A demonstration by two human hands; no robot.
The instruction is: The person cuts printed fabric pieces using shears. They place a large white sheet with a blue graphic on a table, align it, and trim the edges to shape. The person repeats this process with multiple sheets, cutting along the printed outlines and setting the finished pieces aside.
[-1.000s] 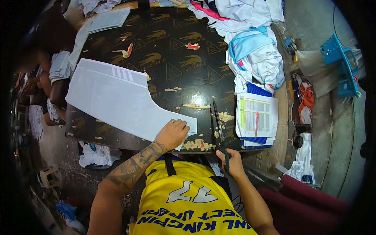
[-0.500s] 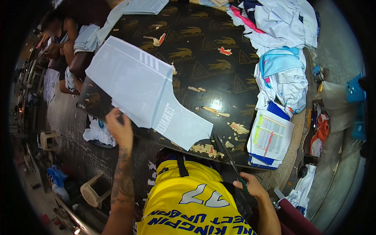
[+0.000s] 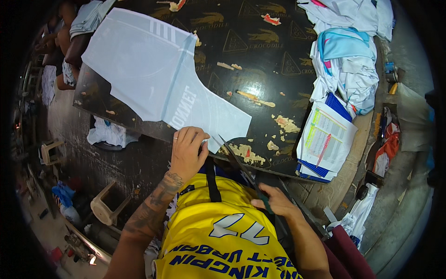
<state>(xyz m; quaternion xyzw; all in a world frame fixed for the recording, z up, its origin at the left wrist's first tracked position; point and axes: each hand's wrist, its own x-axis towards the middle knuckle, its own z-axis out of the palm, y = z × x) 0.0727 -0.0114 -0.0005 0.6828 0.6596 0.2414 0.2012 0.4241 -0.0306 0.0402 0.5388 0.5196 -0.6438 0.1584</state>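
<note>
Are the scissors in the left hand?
No, the right hand holds the scissors, while the left hand is at the lower edge of the white fabric.

From afar I see glare (image 3: pixel 251 90) on the dark patterned bench (image 3: pixel 267 39), a beige stool (image 3: pixel 103 211) at left, and grey floor (image 3: pixel 405 186) along the right.

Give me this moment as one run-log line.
left hand: at near edge of white cloth | right hand: holding scissors, tip at cloth | dark table: papers, red pen at right

Tabletop (image 3: pixel 260 69) between fabric (image 3: pixel 144 69) and papers (image 3: pixel 311 135) leaves passage, scissors (image 3: pixel 244 169) obstructing its near edge.
</note>
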